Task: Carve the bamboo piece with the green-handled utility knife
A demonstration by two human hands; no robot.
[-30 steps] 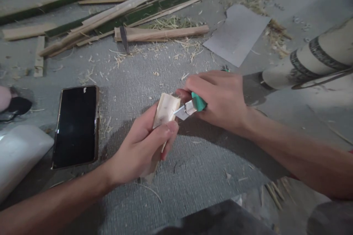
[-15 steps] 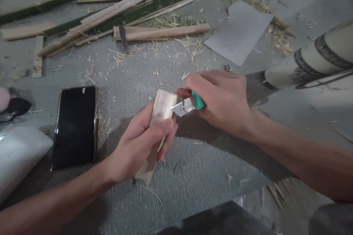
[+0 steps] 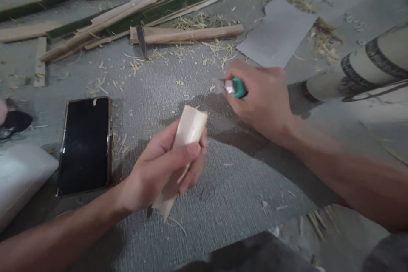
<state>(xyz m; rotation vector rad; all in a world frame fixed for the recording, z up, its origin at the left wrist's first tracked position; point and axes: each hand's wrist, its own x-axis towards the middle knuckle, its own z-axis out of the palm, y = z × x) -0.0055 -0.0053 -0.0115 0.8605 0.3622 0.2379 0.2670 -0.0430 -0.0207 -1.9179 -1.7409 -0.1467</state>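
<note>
Bamboo slat (image 3: 186, 136) gripped in the left hand (image 3: 159, 170), fingers wrapped round it.
Right hand (image 3: 261, 95) clenches a green knife (image 3: 236, 88) just apart; shavings (image 3: 178, 57) litter the mat (image 3: 223, 187), carving seems unfinished.

Informal floor workshop for bamboo craft. Grey woven mat (image 3: 223, 195) under both hands as work surface, littered with shavings (image 3: 178, 55). Beyond the hands: split bamboo strips (image 3: 134, 12), some green-skinned, plus a cut bamboo piece (image 3: 188, 34). Sheet of sandpaper (image 3: 277, 34) up right of the knife hand. Phone (image 3: 84, 144) flat on the mat, left of the holding hand.
</note>
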